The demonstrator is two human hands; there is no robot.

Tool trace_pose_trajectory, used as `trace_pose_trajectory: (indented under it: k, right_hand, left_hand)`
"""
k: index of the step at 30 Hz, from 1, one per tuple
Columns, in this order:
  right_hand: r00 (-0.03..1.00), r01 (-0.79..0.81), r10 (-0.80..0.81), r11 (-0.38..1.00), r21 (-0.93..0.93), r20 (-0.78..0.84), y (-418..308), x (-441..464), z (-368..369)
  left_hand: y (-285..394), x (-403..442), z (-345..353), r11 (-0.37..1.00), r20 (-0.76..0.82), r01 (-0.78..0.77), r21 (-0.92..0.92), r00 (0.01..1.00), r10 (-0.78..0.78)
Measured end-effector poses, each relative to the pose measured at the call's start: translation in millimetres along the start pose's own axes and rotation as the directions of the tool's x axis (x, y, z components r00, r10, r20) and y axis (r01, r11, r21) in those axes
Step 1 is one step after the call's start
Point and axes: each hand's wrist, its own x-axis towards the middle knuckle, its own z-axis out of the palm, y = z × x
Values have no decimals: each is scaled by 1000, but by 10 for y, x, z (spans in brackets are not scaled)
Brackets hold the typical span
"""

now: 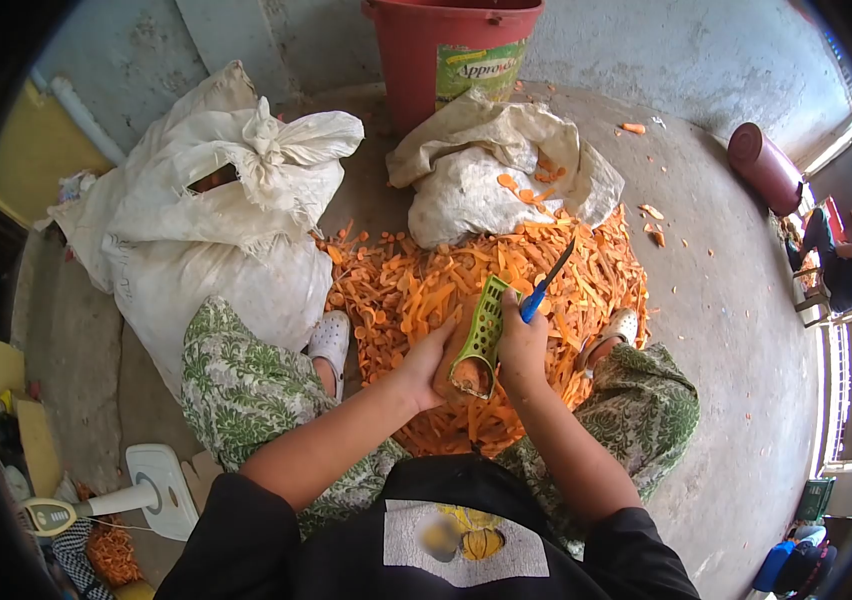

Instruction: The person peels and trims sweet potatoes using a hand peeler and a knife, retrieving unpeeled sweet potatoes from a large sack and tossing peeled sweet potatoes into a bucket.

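My left hand [428, 365] is wrapped round a thick orange-brown vegetable piece [453, 345], held upright over the pile. A green perforated tool [487, 318] lies against its right side, with a round opening near the lower end. My right hand [523, 345] is closed on the blue handle of a knife [534, 303], its dark blade pointing up and right, and also touches the green tool. Beneath both hands spreads a big heap of orange peelings and slices [416, 290] on the floor.
Beyond the heap lies a white sack [466, 195], with a red bucket [411, 60] behind it. A large tied sack [216, 250] stands at left. A scale [161, 490] is lower left. A maroon barrel [766, 170] lies right, near a seated person [851, 270].
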Motion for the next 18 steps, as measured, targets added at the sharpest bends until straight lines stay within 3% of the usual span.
trace_pose_trajectory:
  k: [11, 17, 18]
  right_hand:
    - [1000, -8, 7, 996, -86, -17, 68, 23, -17]
    - [999, 50, -51, 977, -207, 3, 26, -28, -11]
    - [990, 131, -138, 952, -277, -7, 44, -29, -10]
  left_hand:
    - [-45, 54, -39, 999, -90, 31, -7, 995, -32]
    - [-81, 76, -49, 1000, -101, 28, -4, 994, -28]
    - [-87, 71, -39, 1000, -101, 29, -3, 994, -29]
